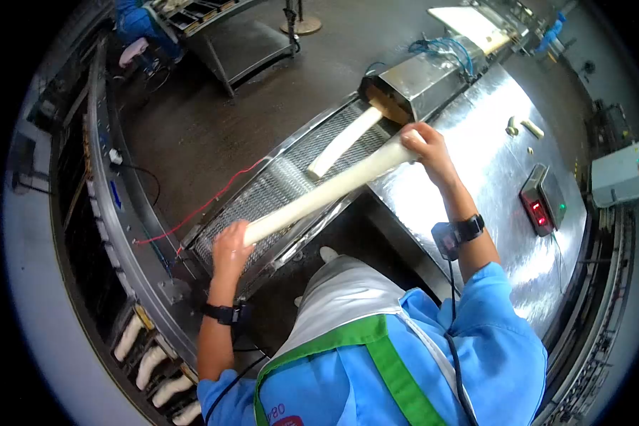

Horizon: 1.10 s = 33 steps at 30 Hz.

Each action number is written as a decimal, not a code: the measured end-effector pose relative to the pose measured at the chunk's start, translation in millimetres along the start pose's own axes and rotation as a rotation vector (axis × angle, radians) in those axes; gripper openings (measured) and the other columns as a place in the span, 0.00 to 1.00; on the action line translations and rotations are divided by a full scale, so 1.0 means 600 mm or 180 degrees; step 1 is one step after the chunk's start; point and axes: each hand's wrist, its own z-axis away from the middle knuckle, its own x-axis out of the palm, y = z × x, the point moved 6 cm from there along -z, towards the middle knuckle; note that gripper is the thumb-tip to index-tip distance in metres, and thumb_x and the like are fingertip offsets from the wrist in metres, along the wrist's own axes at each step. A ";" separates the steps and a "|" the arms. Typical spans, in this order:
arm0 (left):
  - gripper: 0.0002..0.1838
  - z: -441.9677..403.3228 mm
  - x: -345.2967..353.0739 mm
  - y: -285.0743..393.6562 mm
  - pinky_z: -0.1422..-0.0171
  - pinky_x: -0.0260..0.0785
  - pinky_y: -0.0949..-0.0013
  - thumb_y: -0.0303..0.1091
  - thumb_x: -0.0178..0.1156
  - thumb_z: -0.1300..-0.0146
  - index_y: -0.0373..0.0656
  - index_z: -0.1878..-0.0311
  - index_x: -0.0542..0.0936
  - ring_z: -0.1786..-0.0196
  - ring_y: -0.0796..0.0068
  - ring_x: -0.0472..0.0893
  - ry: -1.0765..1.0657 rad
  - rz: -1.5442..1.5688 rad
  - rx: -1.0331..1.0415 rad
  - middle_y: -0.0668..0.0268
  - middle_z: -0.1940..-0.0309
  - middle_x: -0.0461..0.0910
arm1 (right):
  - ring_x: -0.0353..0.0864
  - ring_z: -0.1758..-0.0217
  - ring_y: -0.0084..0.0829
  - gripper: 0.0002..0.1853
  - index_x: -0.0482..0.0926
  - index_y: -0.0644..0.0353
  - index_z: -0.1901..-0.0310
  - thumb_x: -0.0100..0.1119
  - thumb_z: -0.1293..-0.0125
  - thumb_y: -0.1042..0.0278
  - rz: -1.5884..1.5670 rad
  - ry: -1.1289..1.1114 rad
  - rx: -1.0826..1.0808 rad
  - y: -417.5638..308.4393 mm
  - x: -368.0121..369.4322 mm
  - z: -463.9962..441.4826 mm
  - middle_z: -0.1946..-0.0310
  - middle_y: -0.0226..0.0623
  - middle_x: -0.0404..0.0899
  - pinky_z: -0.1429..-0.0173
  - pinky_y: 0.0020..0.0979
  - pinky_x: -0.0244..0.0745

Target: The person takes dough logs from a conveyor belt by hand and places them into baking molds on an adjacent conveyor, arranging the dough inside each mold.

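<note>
A long, pale dough roll point(334, 186) stretches between my two hands, above a mesh conveyor belt point(277, 186). My left hand point(232, 247) is wrapped round its lower left end. At the upper right end, my right hand point(427, 150) grips it, near the edge of the steel table point(440, 220). Behind it, a second dough roll point(344, 142) lies on the belt, its far end at the opening of a steel machine point(433, 77). Both wrists wear black bands.
On the steel table are small dough pieces point(532, 128) and a digital scale point(541, 200) with red digits. A curved line at left carries dough pieces point(149, 366) in trays. A red cord point(213, 200) crosses the belt's side. Another person point(138, 28) is at the upper left.
</note>
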 end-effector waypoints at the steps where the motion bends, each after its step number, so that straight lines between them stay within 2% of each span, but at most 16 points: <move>1: 0.22 -0.035 0.012 0.030 0.60 0.62 0.63 0.26 0.63 0.67 0.44 0.63 0.70 0.63 0.62 0.72 -0.0092 0.0044 0.0119 0.62 0.68 0.72 | 0.70 0.75 0.19 0.10 0.72 0.61 0.67 0.54 0.50 0.67 0.0080 0.0216 -0.0024 0.022 -0.047 -0.005 0.74 0.31 0.72 0.76 0.18 0.65; 5: 0.19 -0.144 0.073 0.153 0.63 0.63 0.64 0.29 0.63 0.67 0.43 0.67 0.69 0.64 0.65 0.72 -0.0046 0.0096 0.0907 0.64 0.69 0.71 | 0.68 0.78 0.19 0.10 0.71 0.61 0.66 0.51 0.48 0.66 0.0142 0.0947 0.0593 0.103 -0.227 0.023 0.76 0.30 0.70 0.78 0.18 0.62; 9: 0.16 -0.221 0.128 0.225 0.61 0.62 0.64 0.31 0.63 0.66 0.42 0.70 0.71 0.64 0.65 0.71 -0.0405 -0.0064 0.0934 0.64 0.70 0.70 | 0.66 0.83 0.18 0.09 0.72 0.61 0.69 0.50 0.49 0.66 0.0454 0.1095 0.0709 0.139 -0.302 0.029 0.81 0.29 0.69 0.82 0.17 0.59; 11: 0.12 -0.229 0.129 0.234 0.59 0.61 0.63 0.33 0.62 0.65 0.42 0.74 0.72 0.63 0.66 0.69 -0.0312 -0.0129 0.0874 0.65 0.70 0.68 | 0.65 0.84 0.18 0.08 0.72 0.61 0.69 0.50 0.49 0.66 0.0553 0.1039 0.0616 0.139 -0.292 0.013 0.82 0.28 0.69 0.83 0.17 0.58; 12: 0.12 -0.228 0.133 0.222 0.52 0.58 0.60 0.34 0.62 0.65 0.41 0.74 0.74 0.54 0.62 0.66 -0.0452 0.0025 0.0670 0.60 0.63 0.69 | 0.65 0.84 0.18 0.08 0.72 0.61 0.69 0.50 0.49 0.66 0.0576 0.0962 0.0646 0.136 -0.277 0.004 0.82 0.29 0.69 0.83 0.17 0.58; 13: 0.12 -0.222 0.134 0.207 0.52 0.58 0.60 0.34 0.62 0.65 0.41 0.74 0.74 0.54 0.62 0.66 -0.0466 0.0018 0.0649 0.60 0.63 0.69 | 0.65 0.84 0.18 0.09 0.72 0.61 0.69 0.50 0.49 0.66 0.0593 0.0887 0.0679 0.136 -0.265 -0.007 0.82 0.29 0.70 0.83 0.17 0.58; 15: 0.14 -0.203 0.115 0.162 0.45 0.53 0.56 0.35 0.63 0.65 0.42 0.71 0.75 0.44 0.56 0.59 -0.0017 -0.0135 0.0540 0.55 0.50 0.63 | 0.66 0.82 0.18 0.10 0.72 0.61 0.66 0.51 0.50 0.66 0.0357 0.0602 0.0695 0.158 -0.243 -0.046 0.78 0.29 0.71 0.81 0.17 0.61; 16: 0.14 -0.197 0.108 0.140 0.42 0.48 0.53 0.36 0.63 0.64 0.42 0.71 0.76 0.41 0.52 0.54 -0.0230 -0.0016 0.0342 0.51 0.44 0.57 | 0.67 0.80 0.18 0.11 0.72 0.61 0.65 0.51 0.50 0.67 0.0333 0.0404 0.0668 0.159 -0.224 -0.069 0.78 0.29 0.71 0.80 0.17 0.62; 20: 0.18 -0.198 0.108 0.072 0.42 0.47 0.53 0.42 0.64 0.64 0.44 0.68 0.76 0.40 0.52 0.52 -0.0909 0.0049 0.0260 0.53 0.41 0.51 | 0.69 0.75 0.20 0.13 0.72 0.59 0.63 0.53 0.52 0.67 0.0457 0.0038 0.0497 0.166 -0.131 -0.187 0.76 0.29 0.70 0.77 0.19 0.64; 23: 0.21 -0.203 0.108 0.046 0.42 0.47 0.53 0.46 0.64 0.64 0.45 0.66 0.77 0.41 0.52 0.53 -0.1248 0.0219 -0.0062 0.54 0.43 0.53 | 0.69 0.72 0.21 0.14 0.71 0.59 0.62 0.54 0.53 0.68 0.0654 -0.0246 0.0585 0.205 -0.078 -0.278 0.73 0.30 0.69 0.77 0.21 0.65; 27: 0.22 -0.191 0.093 0.021 0.44 0.50 0.55 0.48 0.63 0.64 0.46 0.65 0.77 0.46 0.52 0.57 -0.1138 0.0080 -0.0219 0.55 0.47 0.57 | 0.73 0.67 0.31 0.28 0.61 0.53 0.47 0.54 0.54 0.72 0.1324 -0.0879 0.1033 0.178 0.007 -0.296 0.66 0.39 0.71 0.77 0.28 0.72; 28: 0.22 -0.186 0.093 0.014 0.46 0.51 0.55 0.48 0.63 0.65 0.46 0.65 0.77 0.47 0.54 0.58 -0.1249 0.0070 -0.0192 0.56 0.48 0.58 | 0.74 0.62 0.35 0.35 0.53 0.53 0.42 0.55 0.55 0.70 0.1703 -0.1377 0.0902 0.169 0.033 -0.292 0.60 0.45 0.71 0.68 0.33 0.75; 29: 0.22 -0.183 0.091 0.006 0.47 0.52 0.55 0.48 0.63 0.65 0.47 0.64 0.77 0.49 0.55 0.59 -0.1338 0.0057 -0.0193 0.57 0.50 0.59 | 0.74 0.62 0.36 0.34 0.53 0.51 0.42 0.54 0.54 0.72 0.2119 -0.1570 0.0653 0.177 0.048 -0.303 0.58 0.46 0.70 0.68 0.34 0.75; 30: 0.23 -0.174 0.092 -0.003 0.49 0.53 0.55 0.49 0.64 0.66 0.49 0.64 0.77 0.49 0.56 0.59 -0.1292 0.0040 -0.0203 0.58 0.50 0.59 | 0.72 0.59 0.37 0.34 0.53 0.49 0.42 0.54 0.52 0.71 0.2578 -0.1880 -0.0789 0.232 0.062 -0.338 0.58 0.47 0.70 0.70 0.34 0.74; 32: 0.23 -0.155 0.092 -0.026 0.50 0.53 0.54 0.49 0.64 0.66 0.53 0.63 0.77 0.48 0.58 0.57 -0.1282 0.0068 -0.0380 0.60 0.50 0.58 | 0.68 0.54 0.39 0.32 0.55 0.50 0.43 0.55 0.52 0.64 0.3262 -0.2207 -0.0804 0.269 0.102 -0.358 0.53 0.43 0.66 0.61 0.35 0.69; 33: 0.25 -0.153 0.095 -0.031 0.49 0.55 0.55 0.50 0.63 0.66 0.50 0.61 0.76 0.49 0.55 0.58 -0.1463 0.0184 -0.0500 0.56 0.50 0.59 | 0.65 0.52 0.40 0.32 0.57 0.50 0.44 0.55 0.53 0.61 0.3696 -0.2369 -0.0772 0.289 0.116 -0.362 0.51 0.42 0.64 0.57 0.36 0.66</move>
